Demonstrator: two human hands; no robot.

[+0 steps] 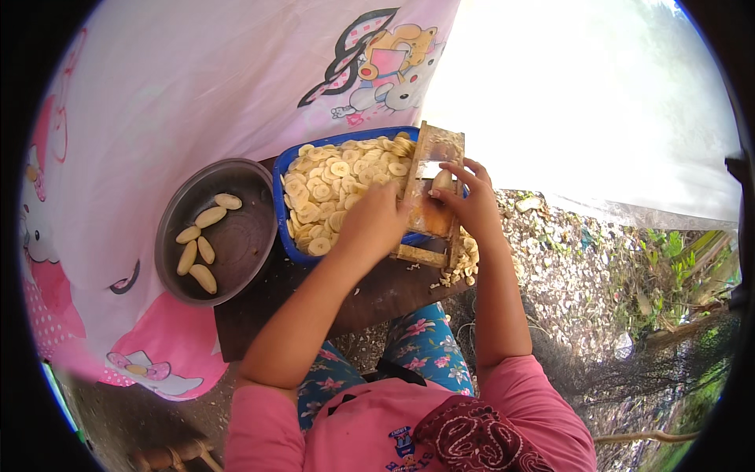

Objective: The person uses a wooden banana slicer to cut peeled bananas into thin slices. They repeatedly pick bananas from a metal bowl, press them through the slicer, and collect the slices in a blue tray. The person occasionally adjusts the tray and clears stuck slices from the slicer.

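Note:
My right hand [474, 203] holds a peeled banana [443, 181] between thumb and fingers, pressed to the board of a wooden slicer [432, 211] just below its metal blade [429, 169]. The slicer lies tilted over the right end of a blue basin [285, 228]. My left hand [379, 219] is closed at the slicer's left rail; its fingertips are partly hidden and a little blurred. Round banana slices [322, 189] fill the basin in a heap.
Left of the basin, a dark round bowl [255, 271] contains several peeled bananas [203, 278]. Both containers rest on a dark wooden table [314, 295]. Banana scraps [464, 263] lie by the slicer's lower right end. A pink printed cloth [197, 94] hangs behind and left.

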